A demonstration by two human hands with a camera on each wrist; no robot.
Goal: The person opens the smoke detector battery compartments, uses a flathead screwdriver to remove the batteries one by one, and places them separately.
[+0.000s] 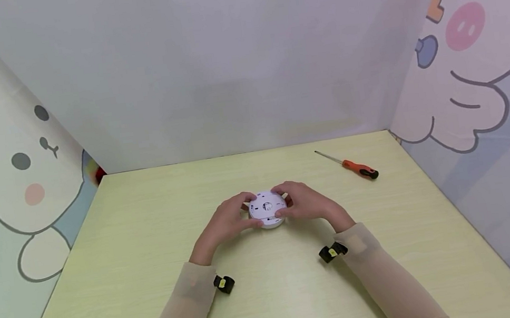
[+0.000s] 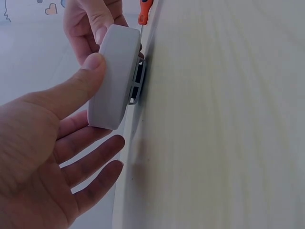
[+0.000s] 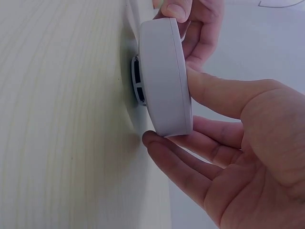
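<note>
A round white smoke detector [image 1: 266, 198] is held bottom up near the middle of the table, its flat back with small slots and markings facing upward. On its left side my left hand [image 1: 226, 220] grips the edge between thumb and fingers. My right hand [image 1: 309, 202] holds the opposite side, its thumb lying on the flat back. In the left wrist view, the slotted vent of the smoke detector [image 2: 112, 78] points down to the tabletop. From the right wrist, the smooth side wall of the detector [image 3: 164, 81] shows, with fingers under its edge.
A screwdriver [image 1: 356, 166] with an orange and black handle lies at the back right of the pale wooden table [image 1: 146, 204]. Behind the table stands a plain light wall [image 1: 226, 77]; cartoon-printed panels [image 1: 472, 100] flank both sides.
</note>
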